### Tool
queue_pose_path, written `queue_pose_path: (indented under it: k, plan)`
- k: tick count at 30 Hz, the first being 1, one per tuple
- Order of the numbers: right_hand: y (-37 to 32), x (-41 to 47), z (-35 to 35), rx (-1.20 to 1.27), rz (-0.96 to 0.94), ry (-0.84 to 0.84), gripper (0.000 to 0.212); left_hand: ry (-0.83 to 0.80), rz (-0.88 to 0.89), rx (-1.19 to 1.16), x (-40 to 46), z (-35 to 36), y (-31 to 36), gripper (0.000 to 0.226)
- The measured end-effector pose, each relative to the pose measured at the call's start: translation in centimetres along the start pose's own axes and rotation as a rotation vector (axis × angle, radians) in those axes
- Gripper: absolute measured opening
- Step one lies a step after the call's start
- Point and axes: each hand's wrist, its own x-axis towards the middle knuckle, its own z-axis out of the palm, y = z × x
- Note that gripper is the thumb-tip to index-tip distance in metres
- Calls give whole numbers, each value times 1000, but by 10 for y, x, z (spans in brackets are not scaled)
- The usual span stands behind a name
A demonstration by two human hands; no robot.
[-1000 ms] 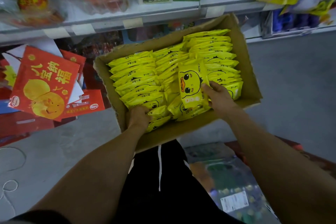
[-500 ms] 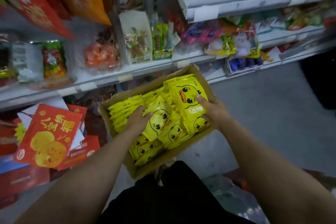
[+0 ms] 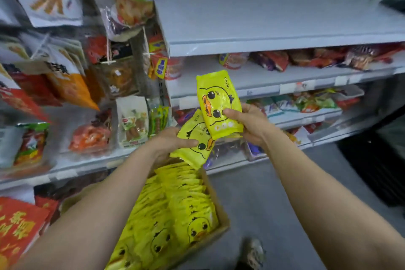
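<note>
At the far left a red packet [image 3: 17,230] with gold characters sits low, and above it hang snack bags [image 3: 65,81], too blurred for me to tell their contents. Next comes the cardboard box [image 3: 223,219] below my forearms, packed with rows of yellow duck packets [image 3: 175,204] standing on edge. My left grip [image 3: 168,142] holds the lower duck packet [image 3: 194,145] up above the box, thumb across its front, the rest of the fingers behind; it tilts to the right. Overlapping its top right corner is the upper duck packet [image 3: 219,103], nearly upright with the duck's face turned sideways. My right grip [image 3: 249,123] holds that one, thumb pressed on the front by the duck's eye and fingers curled round the back. Both packets are in the air before the shelves, touching each other. Further right runs a white shelf [image 3: 285,45], with mixed red and purple packets [image 3: 306,59] on the level beneath. Low down, on the grey floor [image 3: 252,193], shows what is probably my shoe [image 3: 254,252].
</note>
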Motion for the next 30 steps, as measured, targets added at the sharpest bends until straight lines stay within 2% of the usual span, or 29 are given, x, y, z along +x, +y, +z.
queue_pose_path:
  k: [3,8,12,14,19,24,30]
  plan:
    - [-48,17,-52,-34,-68,-68,24,15,46,78,27,45,48,25]
    - [-124,29,-138,-15,-146,-119,31,20,113,81,55,118,135,30]
    - [-180,44,-195,-14,-192,-101,40,70,175,147,80,145,201,42]
    - [-201,53,-212,-31,-218,-102,32,128,217,167,87,150,231,43]
    - [-235,79,-223,58,-295,-80,30,259,269,298,96,130,280,34]
    - [-264,109,-219,-31,-330,-65,23,326,291,326,113,94,308,30]
    - [-283,172,-204,-158,-358,-73,36,375,322,398,157,21,337,36]
